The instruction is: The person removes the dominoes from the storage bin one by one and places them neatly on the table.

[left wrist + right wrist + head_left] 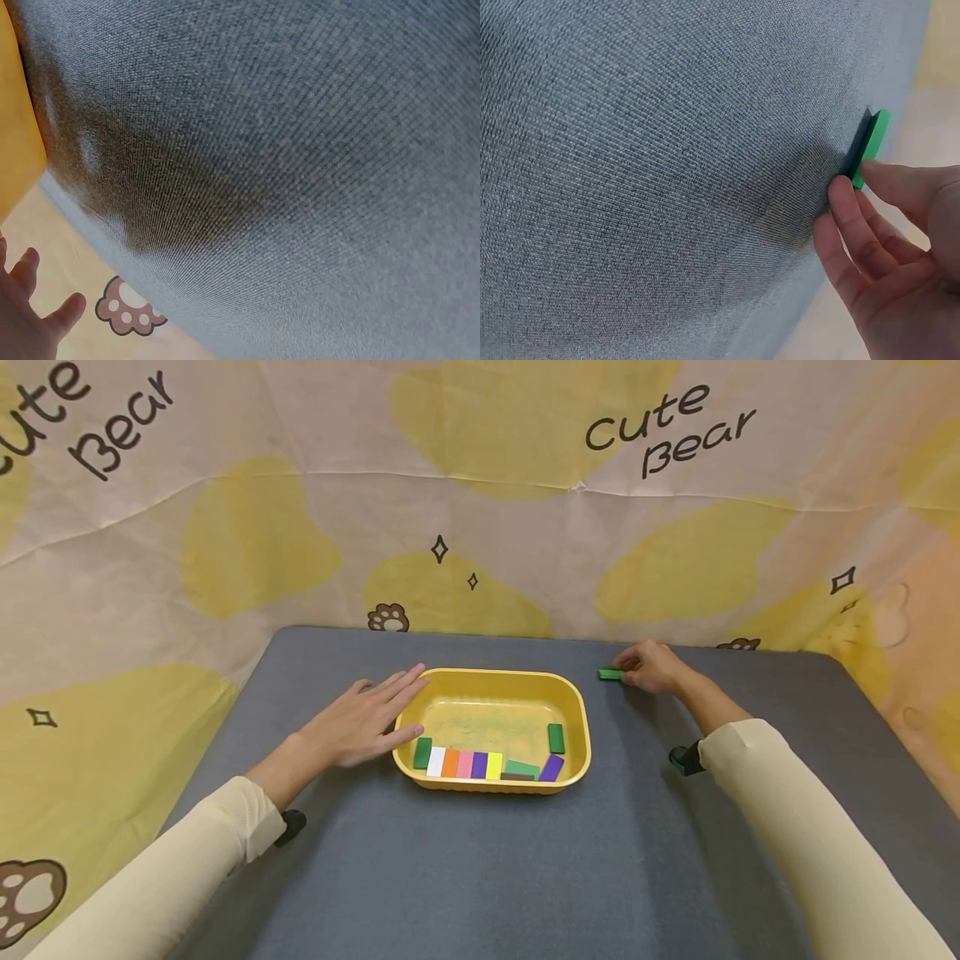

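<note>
Near the back edge of the table, right of the tray, my right hand [651, 667] pinches a green block [610, 674] by one end. The right wrist view shows the thumb and fingertips on that green block [874, 146], tilted close to the cloth. My left hand [367, 714] lies with straight fingers over the left rim of a yellow tray [491, 673]. Inside the tray, along its near wall, stands a row with green, white [436, 762], orange, pink, purple and yellow [493, 766] blocks. Lighter green, brown and purple [551, 768] blocks lie to their right, with a dark green block [556, 738] behind.
A grey-blue cloth [480, 877] covers the table. Behind and beside it hangs a printed curtain [480, 510] with yellow patches, lettering and paw prints. Dark wrist-worn devices [684, 760] sit below both sleeves.
</note>
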`<state>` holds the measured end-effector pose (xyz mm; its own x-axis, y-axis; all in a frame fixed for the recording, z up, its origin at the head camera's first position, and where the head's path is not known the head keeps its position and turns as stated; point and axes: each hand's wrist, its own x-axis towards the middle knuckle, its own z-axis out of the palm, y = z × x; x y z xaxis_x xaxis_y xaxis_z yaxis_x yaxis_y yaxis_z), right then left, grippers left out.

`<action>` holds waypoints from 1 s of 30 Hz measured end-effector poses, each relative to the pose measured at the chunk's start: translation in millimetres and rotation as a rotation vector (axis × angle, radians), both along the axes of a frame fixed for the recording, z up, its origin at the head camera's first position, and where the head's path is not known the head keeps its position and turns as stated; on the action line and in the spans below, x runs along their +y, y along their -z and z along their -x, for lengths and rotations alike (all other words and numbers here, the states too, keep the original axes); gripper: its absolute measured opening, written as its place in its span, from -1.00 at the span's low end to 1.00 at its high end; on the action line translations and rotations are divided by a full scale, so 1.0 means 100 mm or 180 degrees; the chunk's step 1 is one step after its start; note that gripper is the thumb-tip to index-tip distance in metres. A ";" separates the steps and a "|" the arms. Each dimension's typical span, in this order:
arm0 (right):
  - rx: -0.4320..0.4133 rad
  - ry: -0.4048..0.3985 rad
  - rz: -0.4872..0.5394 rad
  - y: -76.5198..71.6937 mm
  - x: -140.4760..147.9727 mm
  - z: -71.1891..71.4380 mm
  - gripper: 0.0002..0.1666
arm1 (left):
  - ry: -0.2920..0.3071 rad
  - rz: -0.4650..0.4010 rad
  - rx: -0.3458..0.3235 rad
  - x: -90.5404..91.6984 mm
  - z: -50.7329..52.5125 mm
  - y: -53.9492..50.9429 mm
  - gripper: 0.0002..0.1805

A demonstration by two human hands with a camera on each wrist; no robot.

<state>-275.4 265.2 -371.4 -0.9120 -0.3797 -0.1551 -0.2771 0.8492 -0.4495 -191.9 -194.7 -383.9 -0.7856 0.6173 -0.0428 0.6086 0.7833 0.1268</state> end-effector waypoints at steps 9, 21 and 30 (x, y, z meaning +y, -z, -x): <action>-0.0083 0.0040 0.0011 -0.01 0.01 0.00 -0.64 | 0.0000 0.0015 -0.0010 0.00 0.01 -0.01 -0.13; -0.0187 0.0076 -0.0067 -0.05 -0.01 -0.03 -0.63 | 0.0015 0.0012 0.0065 -0.01 0.01 0.03 -0.14; -0.0205 -0.0191 -0.0140 -0.21 -0.07 -0.02 -0.60 | 0.0041 -0.0007 0.0056 -0.01 0.02 0.03 -0.13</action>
